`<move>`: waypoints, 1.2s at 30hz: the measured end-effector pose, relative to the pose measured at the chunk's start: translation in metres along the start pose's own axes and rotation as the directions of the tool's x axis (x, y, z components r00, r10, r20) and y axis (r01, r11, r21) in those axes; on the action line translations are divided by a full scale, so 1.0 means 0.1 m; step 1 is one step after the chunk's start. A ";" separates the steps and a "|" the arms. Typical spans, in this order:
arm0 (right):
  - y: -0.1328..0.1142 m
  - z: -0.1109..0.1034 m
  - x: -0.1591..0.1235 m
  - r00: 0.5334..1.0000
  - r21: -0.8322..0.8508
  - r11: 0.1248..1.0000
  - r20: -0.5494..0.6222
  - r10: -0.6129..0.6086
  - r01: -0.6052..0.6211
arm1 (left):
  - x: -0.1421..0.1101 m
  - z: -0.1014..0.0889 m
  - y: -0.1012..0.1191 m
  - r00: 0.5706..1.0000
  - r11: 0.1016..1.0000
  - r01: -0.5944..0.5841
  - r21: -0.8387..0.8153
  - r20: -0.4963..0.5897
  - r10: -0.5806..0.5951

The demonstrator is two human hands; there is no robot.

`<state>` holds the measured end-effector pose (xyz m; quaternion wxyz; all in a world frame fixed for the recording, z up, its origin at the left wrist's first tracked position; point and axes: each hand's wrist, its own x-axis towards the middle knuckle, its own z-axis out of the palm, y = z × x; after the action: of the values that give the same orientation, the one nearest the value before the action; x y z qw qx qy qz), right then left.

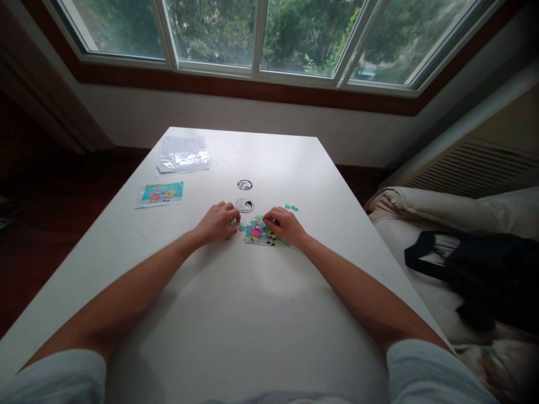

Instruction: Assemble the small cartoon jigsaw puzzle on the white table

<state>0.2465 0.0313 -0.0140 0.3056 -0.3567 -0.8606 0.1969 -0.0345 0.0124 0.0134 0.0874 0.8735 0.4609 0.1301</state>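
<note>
A partly assembled jigsaw puzzle [256,233] with pink and yellow cartoon figures lies flat on the white table. My right hand [287,225] covers its right side, fingers bent and fingertips together at the upper part, closed on a puzzle piece that is mostly hidden. Just left of the puzzle, my left hand [217,223] rests with curled fingers around a small teal piece, which shows between thumb and forefinger. A loose teal piece [242,228] lies between that hand and the puzzle. Beyond my right hand are a few more loose pieces [291,207].
Two round, silvery discs [245,205] lie beyond the puzzle. On the left are a picture card [162,193] with the same cartoon figures and a clear plastic bag over papers [184,154]. Right of the table [252,314], dark cloth [492,275] lies on a pale sofa [396,224].
</note>
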 end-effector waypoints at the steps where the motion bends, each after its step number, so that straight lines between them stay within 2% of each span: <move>1: 0.00 0.00 0.00 1.000 -0.001 1.000 0.000 0.000 0.000 | 0.00 0.00 0.01 1.000 1.000 0.000 0.008 0.003 0.000; 8: 0.01 0.01 0.01 1.000 -0.006 1.000 0.001 0.002 -0.002 | -0.02 -0.11 0.11 0.997 0.999 -0.015 0.046 0.083 0.011; 15: 0.02 0.01 -0.01 1.000 0.004 1.000 0.000 -0.005 0.005 | -0.09 -0.25 0.23 0.977 0.991 -0.009 0.135 0.210 -0.020; 22: 0.01 0.01 -0.01 1.000 0.008 1.000 -0.006 -0.017 0.017 | -0.12 -0.15 0.44 0.982 0.992 -0.012 0.122 0.186 -0.011; 27: 0.01 0.01 -0.01 1.000 0.001 1.000 -0.003 -0.013 0.013 | -0.11 -0.15 0.45 0.984 0.991 0.011 0.134 0.174 -0.035; 36: 0.02 0.01 -0.01 1.000 0.011 1.000 -0.006 -0.012 0.012 | -0.11 -0.15 0.48 0.986 0.964 0.082 0.251 0.119 -0.115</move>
<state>0.2472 0.0317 -0.0155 0.3112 -0.3505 -0.8606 0.1990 -0.0077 -0.0228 0.0394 0.0154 0.8603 0.5096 0.0094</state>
